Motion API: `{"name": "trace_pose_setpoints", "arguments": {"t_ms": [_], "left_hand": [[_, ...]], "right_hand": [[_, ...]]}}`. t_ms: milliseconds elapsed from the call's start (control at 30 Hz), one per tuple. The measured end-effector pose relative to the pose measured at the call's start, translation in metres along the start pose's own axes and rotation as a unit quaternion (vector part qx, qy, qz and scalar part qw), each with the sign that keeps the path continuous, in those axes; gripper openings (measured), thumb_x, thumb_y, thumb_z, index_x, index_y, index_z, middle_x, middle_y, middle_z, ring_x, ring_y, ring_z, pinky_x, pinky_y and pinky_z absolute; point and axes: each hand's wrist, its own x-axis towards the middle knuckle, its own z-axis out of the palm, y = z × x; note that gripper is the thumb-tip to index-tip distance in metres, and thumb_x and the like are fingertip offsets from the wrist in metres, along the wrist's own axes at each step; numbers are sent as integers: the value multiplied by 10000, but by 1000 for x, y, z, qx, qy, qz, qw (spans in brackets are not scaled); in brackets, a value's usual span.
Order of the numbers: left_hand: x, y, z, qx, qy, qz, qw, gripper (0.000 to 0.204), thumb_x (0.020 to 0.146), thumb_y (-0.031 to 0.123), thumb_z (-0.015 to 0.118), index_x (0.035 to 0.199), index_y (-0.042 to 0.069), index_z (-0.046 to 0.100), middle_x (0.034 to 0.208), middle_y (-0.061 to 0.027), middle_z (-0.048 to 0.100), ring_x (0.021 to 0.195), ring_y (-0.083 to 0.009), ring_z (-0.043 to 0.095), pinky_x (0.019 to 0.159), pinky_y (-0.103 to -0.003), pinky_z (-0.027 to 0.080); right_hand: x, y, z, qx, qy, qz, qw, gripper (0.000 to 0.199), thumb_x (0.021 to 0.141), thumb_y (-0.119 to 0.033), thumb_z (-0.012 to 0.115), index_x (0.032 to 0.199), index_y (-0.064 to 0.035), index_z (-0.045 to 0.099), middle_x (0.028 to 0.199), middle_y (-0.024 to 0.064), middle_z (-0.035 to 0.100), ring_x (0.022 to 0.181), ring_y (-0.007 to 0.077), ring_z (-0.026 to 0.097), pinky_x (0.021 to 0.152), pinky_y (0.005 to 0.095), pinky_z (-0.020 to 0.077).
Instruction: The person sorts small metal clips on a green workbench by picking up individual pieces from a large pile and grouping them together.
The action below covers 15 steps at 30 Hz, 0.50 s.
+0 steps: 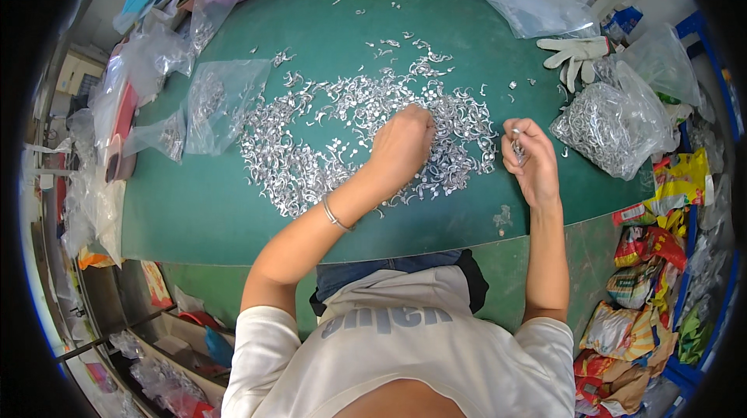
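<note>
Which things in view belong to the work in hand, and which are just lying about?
Belong:
small curved silvery pieces, spread on the green tabletop;
bare left hand, at them;
bare right hand, holding some.

Apparently lying about:
white knitted glove;
colourful shiny packets, lower right.

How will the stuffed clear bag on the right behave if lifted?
The clear bag is probably heavy for its size, being packed with silvery, metallic-looking pieces. It will likely sag and shift, since its film looks thin and wrinkled. Slumped on the green table, it seems unlikely to roll.
</note>
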Motion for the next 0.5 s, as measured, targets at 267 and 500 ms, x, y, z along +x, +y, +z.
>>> {"name": "trace_pose_setpoints", "arguments": {"t_ms": [267, 500], "left_hand": [[-7, -14, -22, -273, 3, -122, 954, 138, 871, 118, 548, 863, -14, 588, 714, 23, 534, 655, -76, 466, 569, -233, 395], [-16, -14, -47, -686, 8, -337, 645, 148, 897, 104, 489, 971, -15, 539, 909, -89, 566, 744, -126, 514, 641, -229, 447]], "right_hand": [[15, -1, -14, -40, 49, 93, 994, 95, 891, -118, 500, 821, -55, 489, 582, -15, 392, 448, 46, 314, 373, 182, 254], [41, 26, 8, -758, 84, -57, 644, 176, 831, -57, 443, 971, -5, 535, 819, 235, 611, 721, 417, 595, 623, 510, 459]]}}
